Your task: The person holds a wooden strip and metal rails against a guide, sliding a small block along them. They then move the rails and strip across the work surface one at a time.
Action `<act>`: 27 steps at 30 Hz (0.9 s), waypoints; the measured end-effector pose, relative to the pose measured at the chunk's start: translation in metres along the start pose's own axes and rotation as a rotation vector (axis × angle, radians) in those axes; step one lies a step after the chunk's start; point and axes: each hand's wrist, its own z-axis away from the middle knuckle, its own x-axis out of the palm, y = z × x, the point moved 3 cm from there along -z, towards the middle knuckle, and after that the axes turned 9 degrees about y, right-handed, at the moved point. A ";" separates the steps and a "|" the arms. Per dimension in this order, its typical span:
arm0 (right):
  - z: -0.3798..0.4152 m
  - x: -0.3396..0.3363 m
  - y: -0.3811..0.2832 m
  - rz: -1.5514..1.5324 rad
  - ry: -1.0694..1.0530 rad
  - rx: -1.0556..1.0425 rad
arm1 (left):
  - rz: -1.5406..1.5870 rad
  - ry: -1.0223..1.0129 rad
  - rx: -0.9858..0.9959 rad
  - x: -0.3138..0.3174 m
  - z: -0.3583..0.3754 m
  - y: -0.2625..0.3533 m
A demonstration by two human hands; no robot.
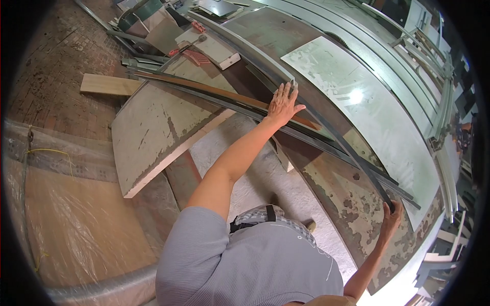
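My left hand (pixel 282 106) lies with fingers spread over the long strips, its fingertips by the cut end of a pale metal strip (pixel 278 70). Closed around the near end of a long dark metal bar (pixel 357 158) is my right hand (pixel 392 218), low on the right. That bar looks curved in this wide view and runs from the right hand up past the left. Beneath it, a brown strip (pixel 224 92) and several dark strips (pixel 326 146) lie slantwise across the worn tabletop (pixel 332 186). The left palm's underside is hidden.
A pale metal sheet (pixel 332 71) lies beyond the bar. To the left are a stained slab (pixel 168 125), a wooden board (pixel 109 84) and a plastic-wrapped stack (pixel 87 204). Red-handled tools (pixel 196 57) lie near a pale block (pixel 217 50). Metal profiles (pixel 441 107) stand at the right.
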 end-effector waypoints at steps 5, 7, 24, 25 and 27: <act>0.000 0.016 -0.014 0.025 0.020 -0.013 | -0.013 -0.016 0.007 0.007 -0.003 -0.024; 0.000 0.024 -0.016 0.007 0.012 0.001 | -0.024 -0.008 0.022 0.005 -0.007 -0.032; -0.005 0.047 -0.031 0.027 -0.010 0.036 | 0.036 -0.017 0.002 0.012 -0.014 -0.065; -0.004 0.047 -0.031 0.001 -0.005 0.078 | 0.034 -0.011 0.005 0.013 -0.014 -0.065; -0.004 0.047 -0.028 0.018 0.016 0.006 | 0.031 -0.010 0.013 0.013 -0.014 -0.065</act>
